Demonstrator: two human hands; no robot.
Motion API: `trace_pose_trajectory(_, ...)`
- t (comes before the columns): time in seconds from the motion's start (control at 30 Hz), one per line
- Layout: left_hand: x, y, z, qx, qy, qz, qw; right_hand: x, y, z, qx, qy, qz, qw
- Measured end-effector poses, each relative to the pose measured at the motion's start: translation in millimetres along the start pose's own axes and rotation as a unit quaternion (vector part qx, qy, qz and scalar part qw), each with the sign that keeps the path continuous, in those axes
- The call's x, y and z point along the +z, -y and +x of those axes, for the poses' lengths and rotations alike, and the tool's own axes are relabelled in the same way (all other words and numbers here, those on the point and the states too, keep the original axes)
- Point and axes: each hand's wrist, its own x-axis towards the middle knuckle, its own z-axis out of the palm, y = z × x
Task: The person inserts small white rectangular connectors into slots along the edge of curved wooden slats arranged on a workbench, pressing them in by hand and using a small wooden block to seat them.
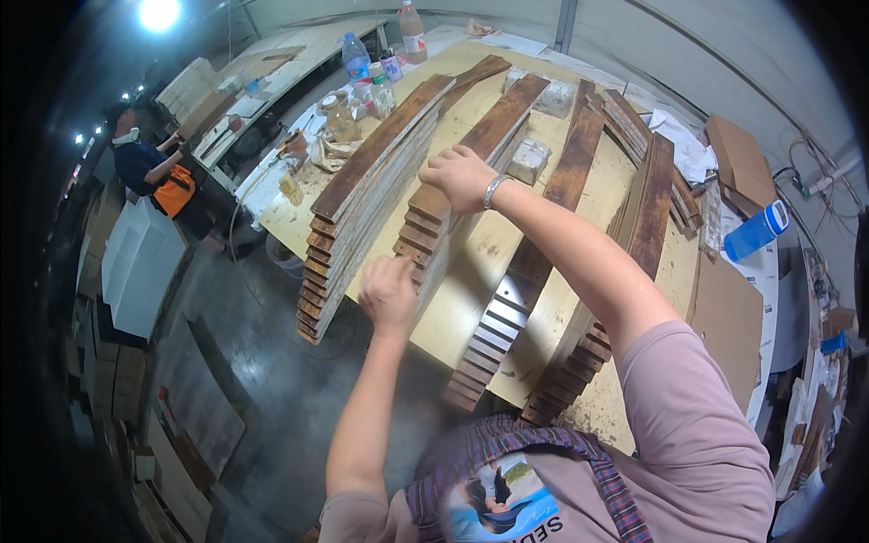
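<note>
Right hand [460, 179] grips the curved brown wooden stack [496, 121], seemingly steadying it; left hand [387, 294], hold unclear; shifting likely needs both.

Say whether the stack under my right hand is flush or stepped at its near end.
Stepped: the stack shows brown slat ends jutting one past another like stairs.

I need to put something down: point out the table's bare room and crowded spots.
A bare strip of table runs between the left stack and middle stack. Another lies between the middle stack and third stack, nearer than the white block. Crowded: the far left, with bottles and jars.
</note>
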Motion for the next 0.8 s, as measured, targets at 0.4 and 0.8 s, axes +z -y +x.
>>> trace_pose_trajectory(0.4, -11.1, 1.8, -28.6, -0.064, 0.016, -0.071, 0.995, 0.3, -2.1, 1.1, -0.007, 0.026, -0.019, 0.999)
trace_pose_trajectory(0.8, -19.8, 17.7, -29.5, -0.153, -0.018, -0.106, 0.982, -1.5, 75.5, -5.4, -0.250, 0.034, -0.132, 0.959)
